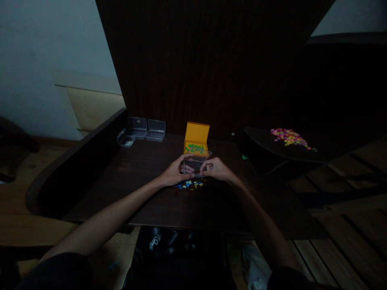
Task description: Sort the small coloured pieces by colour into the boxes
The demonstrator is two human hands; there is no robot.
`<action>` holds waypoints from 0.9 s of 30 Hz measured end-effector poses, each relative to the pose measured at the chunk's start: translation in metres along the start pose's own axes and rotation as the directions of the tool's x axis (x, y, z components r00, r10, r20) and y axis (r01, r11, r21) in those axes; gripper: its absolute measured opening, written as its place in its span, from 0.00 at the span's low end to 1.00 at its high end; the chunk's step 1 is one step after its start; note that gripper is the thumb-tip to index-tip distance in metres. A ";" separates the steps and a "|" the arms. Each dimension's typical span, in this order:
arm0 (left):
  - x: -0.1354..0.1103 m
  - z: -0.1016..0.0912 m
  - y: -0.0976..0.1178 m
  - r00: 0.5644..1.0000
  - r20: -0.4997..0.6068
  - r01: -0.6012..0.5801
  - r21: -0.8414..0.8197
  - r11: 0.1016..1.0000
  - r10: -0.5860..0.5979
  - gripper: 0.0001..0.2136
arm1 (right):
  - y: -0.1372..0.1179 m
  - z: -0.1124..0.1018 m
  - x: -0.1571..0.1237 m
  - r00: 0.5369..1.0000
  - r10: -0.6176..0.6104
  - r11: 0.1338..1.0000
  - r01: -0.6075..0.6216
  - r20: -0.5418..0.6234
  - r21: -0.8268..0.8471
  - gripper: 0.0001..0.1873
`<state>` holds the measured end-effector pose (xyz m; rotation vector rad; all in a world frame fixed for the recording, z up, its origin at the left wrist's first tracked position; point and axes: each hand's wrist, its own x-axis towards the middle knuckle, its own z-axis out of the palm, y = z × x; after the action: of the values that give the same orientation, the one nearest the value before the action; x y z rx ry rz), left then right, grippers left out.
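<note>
A small clear plastic box [195, 163] is tilted with its lid up above the dark desk. My left hand [177, 172] grips the box from its left side, thumb along the near edge and fingers behind it. At the box's right front edge, the fingers of my right hand [215, 169] are pinched together; what is between them, if anything, is too small to tell. Just in front lies a scatter of tiny blue, white and yellow pieces [189, 184]. Behind the clear box stands an open yellow box [197, 132] with green pieces [195, 148] in it.
Several open clear plastic boxes [155, 135] stand at the back left of the desk [145, 161]. A pile of pink and yellow pieces [288, 137] lies on a dark curved surface to the right. A raised side panel [81, 161] borders the desk's left.
</note>
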<state>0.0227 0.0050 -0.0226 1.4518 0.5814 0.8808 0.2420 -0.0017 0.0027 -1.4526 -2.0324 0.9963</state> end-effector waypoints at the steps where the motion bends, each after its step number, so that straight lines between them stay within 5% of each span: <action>1: 0.000 0.000 0.000 1.000 -0.002 0.002 0.004 1.000 -0.002 0.35 | 0.001 0.001 0.001 1.000 0.006 1.000 -0.006 0.000 0.010 0.08; 14: 0.001 -0.001 -0.002 1.000 0.007 0.000 -0.006 1.000 0.000 0.34 | 0.003 0.002 0.002 0.980 -0.039 0.997 0.025 -0.193 -0.075 0.14; 27: 0.001 -0.005 0.000 1.000 -0.022 -0.003 -0.009 1.000 0.002 0.35 | -0.022 -0.013 -0.016 0.996 -0.067 0.925 0.085 0.061 -0.370 0.17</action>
<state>0.0197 0.0087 -0.0224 1.4368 0.5913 0.9010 0.2435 -0.0172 0.0284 -1.5270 -2.3902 0.6385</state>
